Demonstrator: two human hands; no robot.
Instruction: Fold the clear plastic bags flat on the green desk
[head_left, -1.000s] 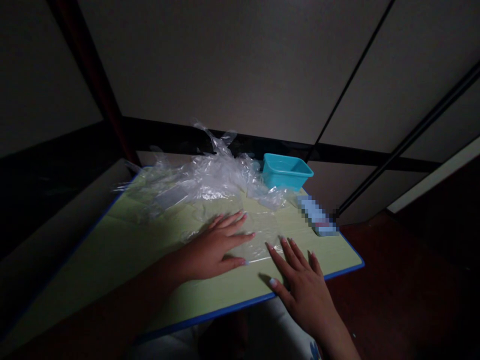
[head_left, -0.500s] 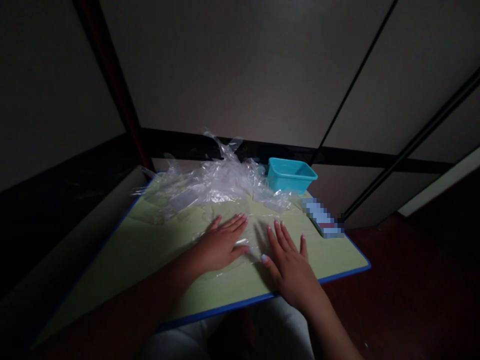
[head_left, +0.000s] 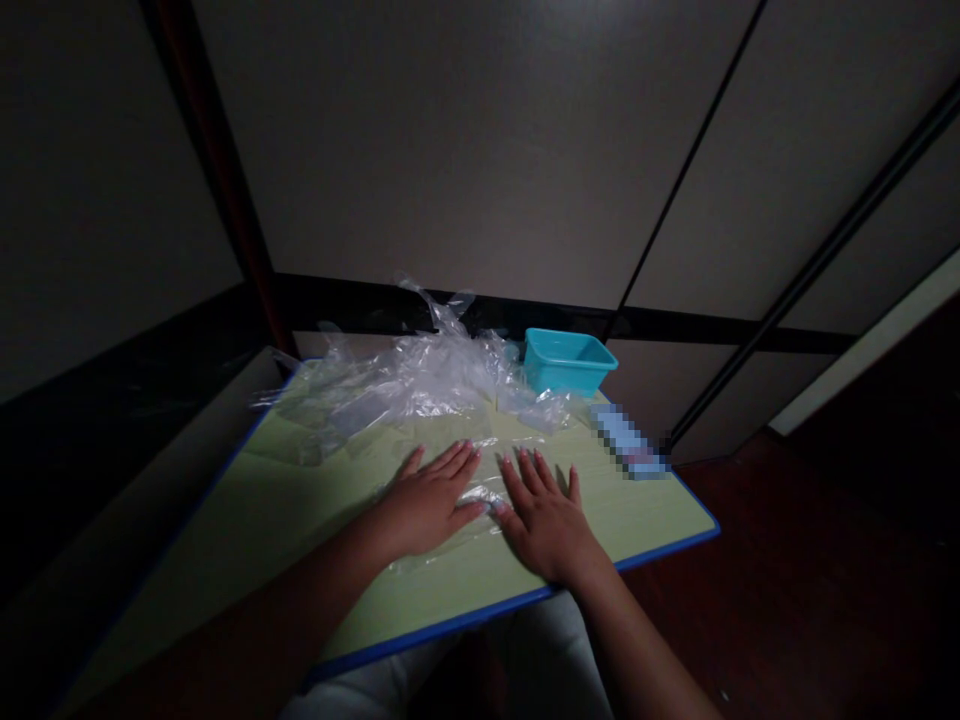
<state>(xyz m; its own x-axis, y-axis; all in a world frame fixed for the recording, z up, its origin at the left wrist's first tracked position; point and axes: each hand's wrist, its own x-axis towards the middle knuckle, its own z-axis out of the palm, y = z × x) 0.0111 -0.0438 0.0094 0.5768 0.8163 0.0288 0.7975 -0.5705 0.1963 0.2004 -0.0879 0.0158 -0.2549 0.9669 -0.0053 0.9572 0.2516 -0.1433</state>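
Observation:
My left hand (head_left: 429,508) lies flat on a thin clear plastic sheet (head_left: 484,493), its fingers stretched out. Beside it, my right hand (head_left: 546,522) presses down with spread fingers on the right part of the same plastic. The two thumbs almost meet over it. Whether this flat piece is a disposable glove or a bag, I cannot tell, as the hands cover much of it. Behind the hands rises a crumpled heap of clear disposable plastic gloves (head_left: 439,375), with finger shapes sticking up at its top.
A turquoise plastic basket (head_left: 566,365) stands at the back right of the pale yellow table (head_left: 645,520), which has a blue edge. In front of the basket lies a flat rectangular object (head_left: 628,445), blurred out. Cabinet panels (head_left: 465,150) close off the back.
My right hand has moved left and come down on the plastic, closer to my left hand. My left hand stays flat on it. The view has shifted slightly.

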